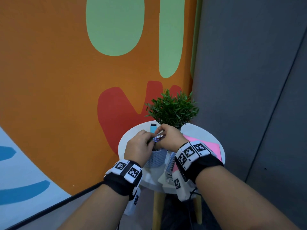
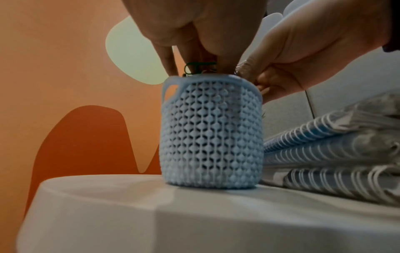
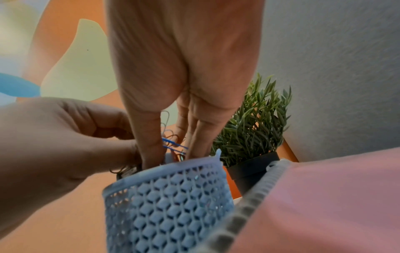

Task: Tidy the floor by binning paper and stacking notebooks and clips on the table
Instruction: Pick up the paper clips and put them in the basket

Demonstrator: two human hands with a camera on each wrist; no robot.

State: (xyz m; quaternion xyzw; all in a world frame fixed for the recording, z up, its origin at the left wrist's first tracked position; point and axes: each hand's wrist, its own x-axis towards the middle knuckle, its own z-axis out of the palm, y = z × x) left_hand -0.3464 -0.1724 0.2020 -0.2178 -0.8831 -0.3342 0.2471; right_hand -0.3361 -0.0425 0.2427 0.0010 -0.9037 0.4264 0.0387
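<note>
Hands (image 1: pixel 137 146) (image 1: pixel 171 136) crowd basket rim (image 2: pixel 207 80), fingers (image 3: pixel 149 137) pinching paper clips (image 1: pixel 157 138).

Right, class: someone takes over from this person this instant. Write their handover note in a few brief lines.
Left hand: pinching paper clips above the blue mesh basket.
Right hand: pinching the same bunch from the other side.
Notebooks: stacked on the round table beside the basket, pink one on top.
Done: notebooks stacked.
Left: drop the clips into the basket. Floor and bin are out of view, so check them.
</note>
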